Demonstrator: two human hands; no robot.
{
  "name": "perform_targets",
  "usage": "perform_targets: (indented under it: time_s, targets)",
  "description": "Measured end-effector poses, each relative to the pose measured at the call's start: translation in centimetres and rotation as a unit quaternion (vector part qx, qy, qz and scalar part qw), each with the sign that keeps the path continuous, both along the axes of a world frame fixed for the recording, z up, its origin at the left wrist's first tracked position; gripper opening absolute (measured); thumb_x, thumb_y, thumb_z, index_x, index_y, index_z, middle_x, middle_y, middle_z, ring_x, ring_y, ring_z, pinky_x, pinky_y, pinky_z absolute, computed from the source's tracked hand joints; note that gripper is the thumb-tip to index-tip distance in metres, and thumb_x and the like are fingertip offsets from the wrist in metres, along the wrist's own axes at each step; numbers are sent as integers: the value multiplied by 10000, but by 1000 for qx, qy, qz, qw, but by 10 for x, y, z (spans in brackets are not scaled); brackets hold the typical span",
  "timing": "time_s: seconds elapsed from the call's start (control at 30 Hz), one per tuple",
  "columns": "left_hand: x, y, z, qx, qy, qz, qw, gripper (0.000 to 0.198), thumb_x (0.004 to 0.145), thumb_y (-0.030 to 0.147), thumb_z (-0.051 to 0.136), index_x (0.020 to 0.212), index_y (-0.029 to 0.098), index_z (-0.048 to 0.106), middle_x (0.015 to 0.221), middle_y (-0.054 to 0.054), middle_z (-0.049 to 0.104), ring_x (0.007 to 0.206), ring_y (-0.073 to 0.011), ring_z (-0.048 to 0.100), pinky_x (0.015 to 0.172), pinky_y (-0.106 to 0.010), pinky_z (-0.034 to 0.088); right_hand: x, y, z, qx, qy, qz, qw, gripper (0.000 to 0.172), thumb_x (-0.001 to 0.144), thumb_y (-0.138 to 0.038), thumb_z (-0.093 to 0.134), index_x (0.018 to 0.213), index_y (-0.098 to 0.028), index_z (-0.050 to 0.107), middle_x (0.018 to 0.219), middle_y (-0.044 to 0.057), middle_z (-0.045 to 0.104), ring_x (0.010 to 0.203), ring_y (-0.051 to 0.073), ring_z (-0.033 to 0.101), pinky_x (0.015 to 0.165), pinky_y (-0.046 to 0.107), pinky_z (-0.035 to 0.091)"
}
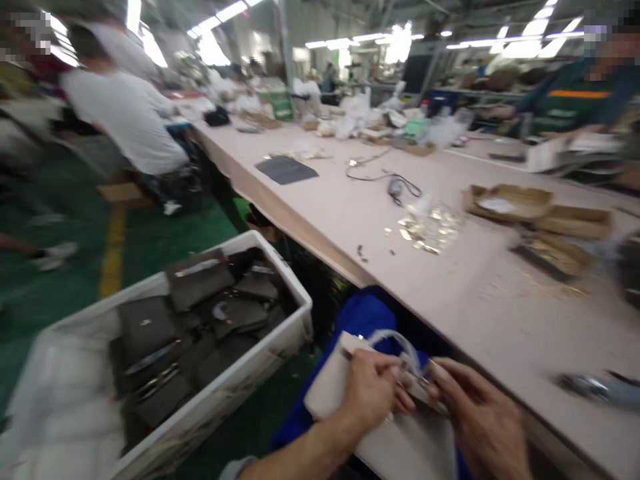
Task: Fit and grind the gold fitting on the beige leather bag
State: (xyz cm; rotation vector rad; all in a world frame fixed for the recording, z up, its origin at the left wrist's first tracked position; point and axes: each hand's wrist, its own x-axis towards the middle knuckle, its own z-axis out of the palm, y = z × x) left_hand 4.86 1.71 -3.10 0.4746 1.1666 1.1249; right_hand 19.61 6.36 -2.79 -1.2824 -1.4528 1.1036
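A cream handbag (pixel 327 393) rests across my lap, over blue cloth (pixel 367 310). Its curved handle (pixel 400 339) looks wrapped in whitish plastic. My left hand (pixel 373 387) is closed at the bag's upper part, its fingers pinched near the base of the handle. From the other side, my right hand (pixel 480 413) pinches at the same spot, where a small shiny metal part (pixel 424 382) shows. Fingers and blur hide exactly what the right fingertips grip. The two hands are close together, a small gap between their fingertips.
At left, a white plastic bin (pixel 265 353) holds several dark bags (pixel 147 327). On the long table (pixel 340 227) are gold metal pieces (pixel 433 230), a dark cord (pixel 367 177), a grey sheet (pixel 287 170), cardboard trays (pixel 515 200) and a blurred grey tool (pixel 600 387). People sit around.
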Motion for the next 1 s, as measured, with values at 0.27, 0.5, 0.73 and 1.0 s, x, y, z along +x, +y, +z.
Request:
perform_targets:
  time_s: [0.27,0.5,0.73,1.0]
  targets:
    - [12,5,0,66,-44,-42,996,416,794,447,727,943,65,793,825,-135,756,548,-147,680,484,-200,547,16,-18,16,-28,67,56,996,206,936,-399,787,1022,-213,799,812,47,700,686,192,661,640,282,588]
    - [13,3,1,61,-23,-37,997,416,849,448,707,1009,74,795,731,-91,708,560,-182,707,526,-245,586,2,-15,16,13,21,62,998,166,971,-380,727,1008,-227,781,839,35,676,702,187,657,638,272,553]
    - [9,2,5,68,-18,-52,996,342,852,337,635,994,68,790,776,-118,735,564,-183,717,548,-251,590,5,-14,12,19,-8,55,998,197,965,-405,725,992,-217,778,804,35,678,676,197,657,622,286,552]
    - [7,1,5,80,-21,-58,995,300,823,291,618,946,80,793,699,-80,696,563,-174,706,544,-229,583,3,-18,11,25,-40,27,999,239,972,-442,708,1003,-215,775,803,40,681,672,201,652,633,299,547]
